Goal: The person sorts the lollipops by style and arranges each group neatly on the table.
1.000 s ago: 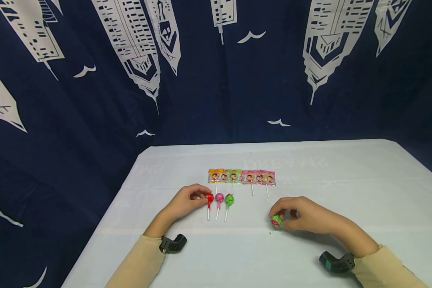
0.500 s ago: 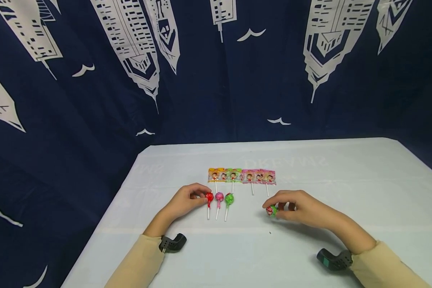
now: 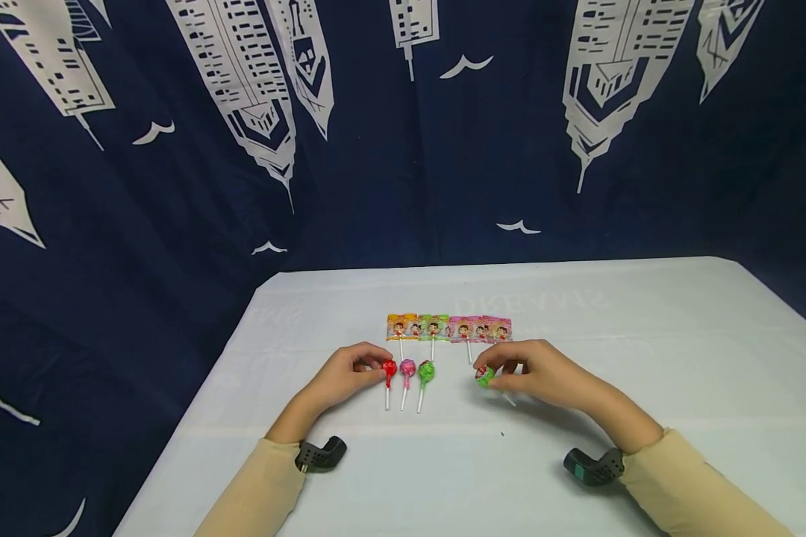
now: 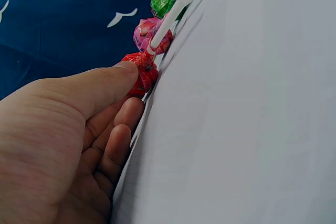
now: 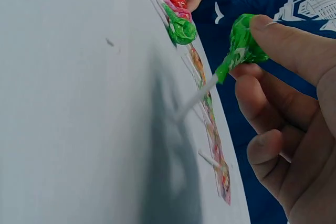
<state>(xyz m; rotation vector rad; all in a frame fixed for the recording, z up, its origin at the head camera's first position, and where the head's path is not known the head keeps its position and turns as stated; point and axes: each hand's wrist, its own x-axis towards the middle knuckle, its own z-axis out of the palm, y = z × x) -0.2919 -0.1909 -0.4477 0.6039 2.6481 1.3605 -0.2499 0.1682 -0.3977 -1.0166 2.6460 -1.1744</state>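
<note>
My left hand (image 3: 345, 377) pinches the wrapped head of a red lollipop (image 4: 148, 77) lying on the white table. Beside it, in a row, lie a pink lollipop (image 3: 407, 368) and a green lollipop (image 3: 426, 371), sticks toward me. Between thumb and fingers my right hand (image 3: 551, 373) grips another green lollipop (image 5: 244, 40) by its head. In the right wrist view this one is raised over the table, its white stick slanting down and a shadow below. It is to the right of the row, with a gap between.
Behind the row lie flat-wrapped lollipops edge to edge: an orange one (image 3: 398, 327), a green one (image 3: 434, 327) and pink ones (image 3: 466, 329). A dark speck (image 3: 501, 433) marks the white tabletop (image 3: 430, 477). A navy patterned curtain (image 3: 376, 186) hangs behind the table.
My right hand has carried the green lollipop left and away from me, closer to the row, and its stick now shows. My left hand has stayed at the red lollipop.
</note>
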